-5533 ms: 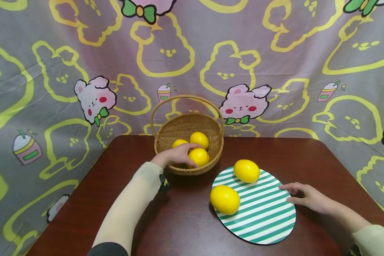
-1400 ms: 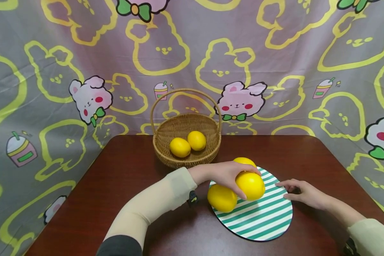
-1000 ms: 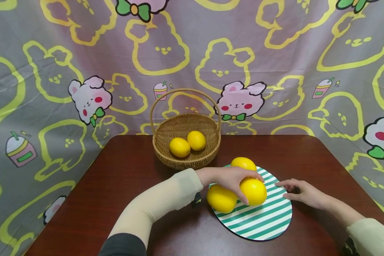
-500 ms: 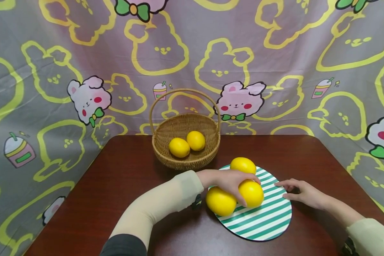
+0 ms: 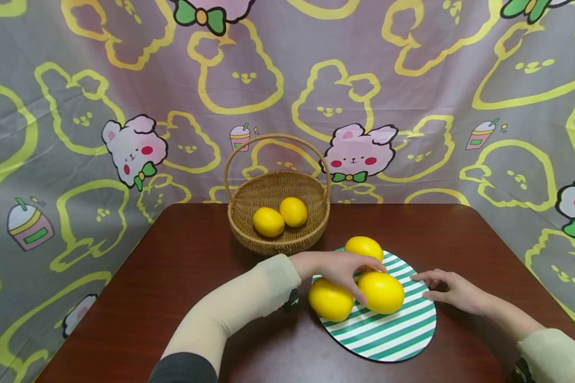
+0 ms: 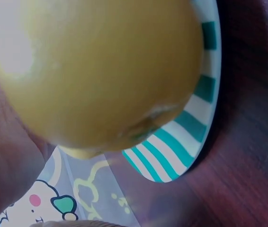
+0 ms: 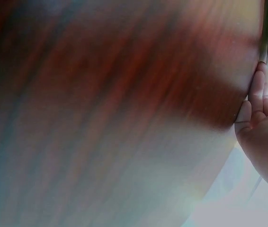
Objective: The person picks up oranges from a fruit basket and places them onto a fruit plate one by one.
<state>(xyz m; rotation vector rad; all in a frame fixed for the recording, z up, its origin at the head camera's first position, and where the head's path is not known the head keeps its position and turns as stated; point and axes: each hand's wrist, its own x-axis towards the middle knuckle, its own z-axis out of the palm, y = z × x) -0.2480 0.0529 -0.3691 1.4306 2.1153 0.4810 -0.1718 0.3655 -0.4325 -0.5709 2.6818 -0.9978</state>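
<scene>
In the head view my left hand (image 5: 342,268) holds a yellow lemon (image 5: 382,293), thumb at its near left side and fingers curved over its back. That lemon rests on a flat oval board (image 5: 393,340) with green and white stripes. A second lemon (image 5: 331,300) lies on the board's left edge, and a third lemon (image 5: 364,248) sits at its far end. The left wrist view has the held lemon (image 6: 101,71) close up, with the palm (image 6: 6,156) beside it. My right hand (image 5: 460,291) touches the board's right edge with thumb and fingertips, loosely bent.
A wicker basket (image 5: 280,246) with a tall arched handle stands at the back of the dark red-brown table (image 5: 196,255). Inside it lie two lemons, one left (image 5: 269,222) and one right (image 5: 294,211). A cartoon-print cloth (image 5: 287,64) hangs behind and at both sides.
Earlier my left hand gripped a lemon in the basket; it carried that lemon onto the striped board. In the last half second the lemon has turned and shifted right slightly. My right hand stays put.
</scene>
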